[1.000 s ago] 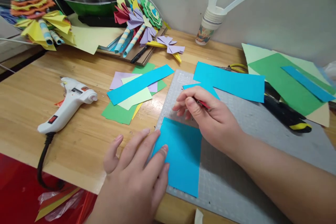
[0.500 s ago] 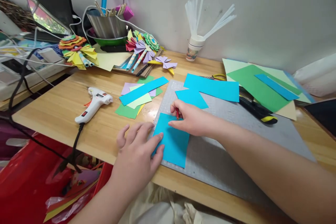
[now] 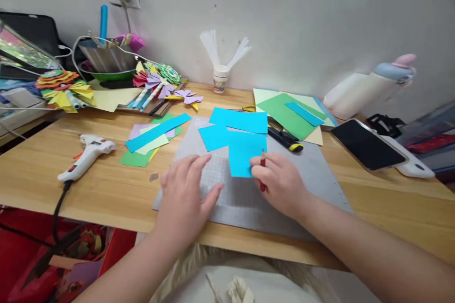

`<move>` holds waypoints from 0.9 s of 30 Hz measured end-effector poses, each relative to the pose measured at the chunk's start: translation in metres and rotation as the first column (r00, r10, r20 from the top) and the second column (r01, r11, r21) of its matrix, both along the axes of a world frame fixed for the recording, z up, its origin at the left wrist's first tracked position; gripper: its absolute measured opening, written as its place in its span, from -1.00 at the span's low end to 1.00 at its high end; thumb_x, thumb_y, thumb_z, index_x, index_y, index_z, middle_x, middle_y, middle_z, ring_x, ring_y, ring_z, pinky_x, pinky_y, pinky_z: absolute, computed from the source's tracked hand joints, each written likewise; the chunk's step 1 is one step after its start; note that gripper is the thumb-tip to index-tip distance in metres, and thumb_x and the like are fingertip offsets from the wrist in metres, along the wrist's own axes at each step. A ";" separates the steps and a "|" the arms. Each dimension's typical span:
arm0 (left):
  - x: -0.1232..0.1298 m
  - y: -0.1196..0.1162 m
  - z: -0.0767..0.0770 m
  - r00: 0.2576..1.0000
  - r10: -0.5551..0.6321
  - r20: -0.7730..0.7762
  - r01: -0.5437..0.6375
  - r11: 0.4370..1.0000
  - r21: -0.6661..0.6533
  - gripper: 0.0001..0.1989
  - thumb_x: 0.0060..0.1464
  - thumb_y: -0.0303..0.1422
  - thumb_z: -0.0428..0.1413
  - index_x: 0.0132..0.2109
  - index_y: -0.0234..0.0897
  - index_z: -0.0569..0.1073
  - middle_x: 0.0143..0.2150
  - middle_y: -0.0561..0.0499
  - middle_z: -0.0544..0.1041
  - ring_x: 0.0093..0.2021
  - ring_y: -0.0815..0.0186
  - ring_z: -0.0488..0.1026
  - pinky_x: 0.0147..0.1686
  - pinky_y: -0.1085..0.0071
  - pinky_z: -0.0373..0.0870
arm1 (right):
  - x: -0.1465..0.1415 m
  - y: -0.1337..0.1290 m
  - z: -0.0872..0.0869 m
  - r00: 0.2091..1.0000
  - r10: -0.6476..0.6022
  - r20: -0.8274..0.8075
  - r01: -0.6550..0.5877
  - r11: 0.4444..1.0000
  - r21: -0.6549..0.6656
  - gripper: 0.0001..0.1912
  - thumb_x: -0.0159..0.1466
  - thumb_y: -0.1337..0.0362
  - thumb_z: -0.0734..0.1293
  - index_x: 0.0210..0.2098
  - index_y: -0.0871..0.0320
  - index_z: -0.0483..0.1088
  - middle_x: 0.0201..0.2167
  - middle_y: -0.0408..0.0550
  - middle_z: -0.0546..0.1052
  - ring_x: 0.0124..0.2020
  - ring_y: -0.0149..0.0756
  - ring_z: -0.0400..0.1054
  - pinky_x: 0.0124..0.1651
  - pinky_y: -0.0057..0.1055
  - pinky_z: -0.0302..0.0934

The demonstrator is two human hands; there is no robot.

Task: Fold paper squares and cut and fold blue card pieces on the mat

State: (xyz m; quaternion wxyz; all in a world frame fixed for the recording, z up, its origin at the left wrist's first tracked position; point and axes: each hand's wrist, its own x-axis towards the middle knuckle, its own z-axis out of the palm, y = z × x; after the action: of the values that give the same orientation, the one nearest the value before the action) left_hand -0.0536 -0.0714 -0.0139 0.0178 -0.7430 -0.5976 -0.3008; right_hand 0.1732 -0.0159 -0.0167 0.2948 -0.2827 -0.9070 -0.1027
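Observation:
My right hand (image 3: pixel 279 180) is closed round a red pencil (image 3: pixel 263 170) that points up. The same hand pinches the lower right corner of a blue paper rectangle (image 3: pixel 245 151), which casts a shadow on the grey cutting mat (image 3: pixel 231 208). My left hand (image 3: pixel 185 194) is open over the mat's left side, fingers apart and touching no paper. Behind the rectangle lie a smaller blue piece (image 3: pixel 212 137) and a long blue strip (image 3: pixel 241 120). A black and yellow utility knife (image 3: pixel 286 140) rests on the mat to the right.
On the left lie a white glue gun (image 3: pixel 85 156) and a pile of coloured paper (image 3: pixel 137 157). Green sheets (image 3: pixel 280 112) lie at the back right, near a phone (image 3: pixel 368 144). Against the wall stands a paper cup (image 3: pixel 219 80) of white strips. Paper flowers (image 3: pixel 156 80) lie back left.
The blue rectangle has moved from the mat's left edge up and right, carried by my right hand. My left hand has come off it. The camera view has turned right.

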 end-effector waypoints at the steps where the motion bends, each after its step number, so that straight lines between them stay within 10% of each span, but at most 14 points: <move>1: 0.010 0.001 -0.001 0.998 -0.065 -0.021 0.064 0.997 -0.040 -0.52 0.12 -0.29 0.14 0.16 -0.14 0.23 0.10 -0.11 0.40 0.10 0.06 0.30 0.01 0.12 0.14 | 0.005 -0.006 -0.008 1.000 -0.002 0.025 0.004 0.996 -0.088 -0.75 0.22 0.58 0.16 -0.27 0.10 0.20 -0.33 -0.01 0.51 -0.32 -0.19 0.27 -0.28 -0.28 0.14; 8: 0.043 0.013 -0.005 0.931 -0.346 -0.113 0.302 0.907 -0.293 -0.88 0.20 -0.36 0.04 -0.27 -0.15 0.46 -0.25 0.07 0.52 -0.10 0.18 0.37 -0.16 0.20 0.13 | 0.021 -0.027 -0.018 0.996 -0.075 0.053 0.088 0.936 -0.340 -0.86 0.22 0.48 0.23 -0.32 0.12 0.21 -0.42 -0.09 0.43 -0.38 -0.24 0.24 -0.34 -0.35 0.09; 16: 0.044 0.046 0.013 0.905 -0.414 -0.095 0.306 0.791 -0.530 -0.79 0.14 -0.23 0.09 -0.37 -0.18 0.54 -0.31 0.03 0.55 -0.14 0.15 0.38 -0.13 0.17 0.09 | 0.028 -0.021 -0.009 0.982 -0.180 -0.056 0.073 0.637 -0.767 -0.87 0.22 0.43 0.24 -0.35 0.10 0.18 -0.45 -0.21 0.34 -0.46 -0.38 0.19 -0.41 -0.44 0.02; 27: 0.042 0.089 0.016 0.862 -0.506 0.018 0.388 0.638 -0.665 -0.75 0.06 -0.20 0.15 -0.49 -0.24 0.45 -0.34 0.04 0.52 -0.12 0.16 0.35 -0.13 0.22 0.09 | 0.019 -0.008 -0.007 0.947 -0.319 -0.047 0.123 0.493 -0.861 -0.87 0.21 0.38 0.26 -0.35 0.07 0.17 -0.48 -0.27 0.29 -0.47 -0.39 0.20 -0.42 -0.41 0.02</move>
State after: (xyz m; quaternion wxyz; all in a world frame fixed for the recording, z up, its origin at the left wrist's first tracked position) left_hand -0.0113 0.0172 0.0026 -0.2642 -0.8497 -0.4563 -0.0056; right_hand 0.1921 -0.0243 -0.0241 0.1934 -0.5132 -0.7623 0.3437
